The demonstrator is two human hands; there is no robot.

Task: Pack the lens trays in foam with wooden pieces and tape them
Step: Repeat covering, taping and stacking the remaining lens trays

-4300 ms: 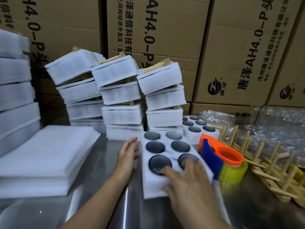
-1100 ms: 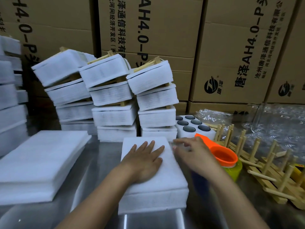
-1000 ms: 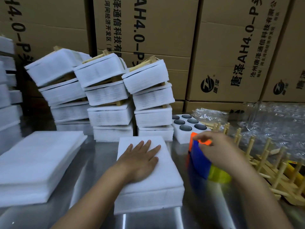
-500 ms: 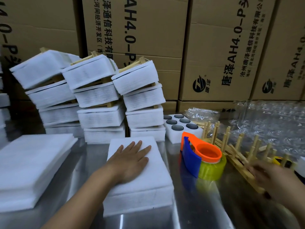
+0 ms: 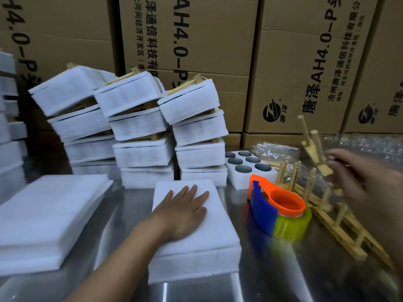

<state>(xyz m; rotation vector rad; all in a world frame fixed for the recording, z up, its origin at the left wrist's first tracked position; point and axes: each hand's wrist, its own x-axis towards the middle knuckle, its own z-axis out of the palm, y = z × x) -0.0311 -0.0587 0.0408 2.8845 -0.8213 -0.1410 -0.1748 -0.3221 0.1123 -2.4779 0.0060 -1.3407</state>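
The left hand (image 5: 185, 212) lies palm down on top of the foam-wrapped pack (image 5: 209, 247) at the near middle of the steel table (image 5: 283, 269). Its fingers (image 5: 192, 190) are straight and a little spread, pressing flat on the white foam and gripping nothing. The right hand (image 5: 357, 182) is raised at the far right, above the table, with its fingers closed on the lower end of a wooden piece (image 5: 314, 147). The piece is tilted and its two pegs point up and to the left. Blur hides exactly how the fingers sit on it. Under that hand, more wooden racks (image 5: 340, 227) lie on the table in a loose row running from near right to far. Just right of the pack stands the tape dispenser (image 5: 261, 205), orange and blue, with its yellow-green tape roll (image 5: 292, 227) touching the table. Beyond it sits an open lens tray (image 5: 239, 182), six dark lenses (image 5: 243, 168) showing in its foam. Leaning stacks of finished packs (image 5: 139, 127) fill the far left and middle, touching the tray's left side. A pile of foam sheets (image 5: 50, 210) lies near left. Cardboard boxes (image 5: 218, 40) form the back wall, with clear plastic (image 5: 274, 150) at their foot.
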